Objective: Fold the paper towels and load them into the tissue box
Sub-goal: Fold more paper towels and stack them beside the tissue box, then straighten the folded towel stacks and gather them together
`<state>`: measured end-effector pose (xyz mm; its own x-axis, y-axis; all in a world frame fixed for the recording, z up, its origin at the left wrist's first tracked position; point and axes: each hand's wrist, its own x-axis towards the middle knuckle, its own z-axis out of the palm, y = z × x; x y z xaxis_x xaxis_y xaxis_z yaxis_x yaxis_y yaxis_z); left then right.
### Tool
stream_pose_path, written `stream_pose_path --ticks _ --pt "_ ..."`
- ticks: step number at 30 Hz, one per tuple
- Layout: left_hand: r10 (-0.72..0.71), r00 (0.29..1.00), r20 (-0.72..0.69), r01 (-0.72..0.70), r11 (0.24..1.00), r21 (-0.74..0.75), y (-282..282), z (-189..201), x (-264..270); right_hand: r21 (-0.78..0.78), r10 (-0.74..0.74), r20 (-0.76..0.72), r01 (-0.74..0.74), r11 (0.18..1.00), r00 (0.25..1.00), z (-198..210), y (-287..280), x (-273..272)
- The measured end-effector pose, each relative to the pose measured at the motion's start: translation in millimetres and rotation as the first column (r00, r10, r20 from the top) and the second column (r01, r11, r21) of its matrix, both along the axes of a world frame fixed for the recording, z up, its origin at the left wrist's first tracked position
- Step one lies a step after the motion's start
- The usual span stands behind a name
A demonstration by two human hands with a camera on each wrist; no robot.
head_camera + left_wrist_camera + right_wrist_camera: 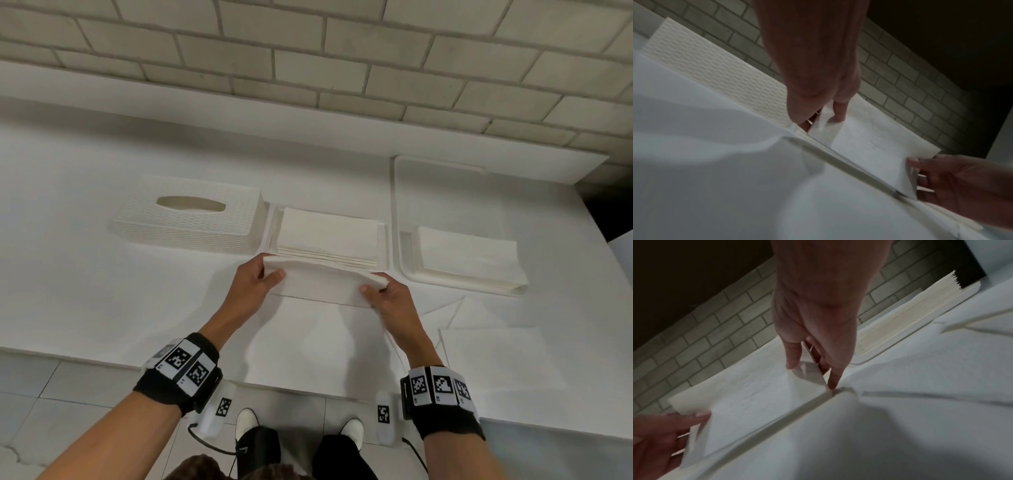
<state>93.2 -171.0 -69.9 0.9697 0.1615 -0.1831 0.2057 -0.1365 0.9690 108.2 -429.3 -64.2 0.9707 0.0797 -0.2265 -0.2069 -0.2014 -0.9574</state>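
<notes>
A folded white paper towel (pixel 322 282) hangs just above the table, in front of the box base. My left hand (pixel 270 272) pinches its left end, thumb on top. My right hand (pixel 375 291) pinches its right end the same way. The left wrist view shows my left hand (pixel 818 118) on the paper towel (pixel 869 146). The right wrist view shows my right hand (pixel 809 369) on the towel (pixel 756 395). Behind the towel a stack of folded towels (pixel 329 236) lies in the shallow box base (pixel 386 246). The woven white tissue box cover (pixel 188 214) stands left of the base.
At the right a white tray (pixel 397 205) holds a pile of unfolded towels (pixel 469 260). Loose flat sheets (pixel 489 356) lie on the white table near its front right edge. A brick wall runs along the back.
</notes>
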Motion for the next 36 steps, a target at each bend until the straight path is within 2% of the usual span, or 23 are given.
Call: stream_pose_path --ticks 5,9,14,24,26,28,31,34,36 --pt "0.160 0.987 0.030 -0.157 0.984 -0.083 -14.0 36.4 37.5 -0.003 -0.129 0.062 0.129 0.992 0.990 27.0 4.1 34.7" --pt "0.266 0.964 0.017 -0.266 0.964 0.024 -21.0 53.8 88.2 -0.075 -0.259 0.143 0.272 0.959 0.955 45.1 14.5 82.3" --pt "0.268 0.963 -0.007 -0.256 0.928 0.270 -29.5 41.6 120.9 -0.208 -0.261 0.115 0.280 0.937 0.959 41.1 23.3 109.5" --pt "0.208 0.975 -0.072 -0.159 0.890 0.427 -30.0 8.6 131.2 -0.392 -0.226 0.026 0.218 0.894 0.974 -0.2 26.4 121.8" --pt "0.204 0.972 -0.114 -0.116 0.845 0.523 -29.1 5.1 130.2 -0.424 -0.217 0.018 0.204 0.882 0.976 -4.1 27.3 122.5" --pt "0.184 0.969 -0.162 -0.033 0.751 0.660 -29.3 2.1 128.0 -0.488 -0.204 0.035 0.195 0.851 0.978 -7.8 28.8 122.3" --pt "0.164 0.966 -0.198 0.041 0.662 0.748 -31.4 1.3 124.9 -0.561 -0.187 0.046 0.180 0.808 0.981 -10.6 32.2 119.9" --pt "0.137 0.981 -0.136 0.025 0.610 0.792 -35.6 4.6 121.3 -0.523 -0.206 0.066 0.210 0.826 0.976 -6.1 32.9 113.0" --pt "0.108 0.993 -0.046 -0.027 0.591 0.806 -42.3 12.5 117.7 -0.454 -0.264 0.126 0.292 0.842 0.956 2.3 28.1 104.1"
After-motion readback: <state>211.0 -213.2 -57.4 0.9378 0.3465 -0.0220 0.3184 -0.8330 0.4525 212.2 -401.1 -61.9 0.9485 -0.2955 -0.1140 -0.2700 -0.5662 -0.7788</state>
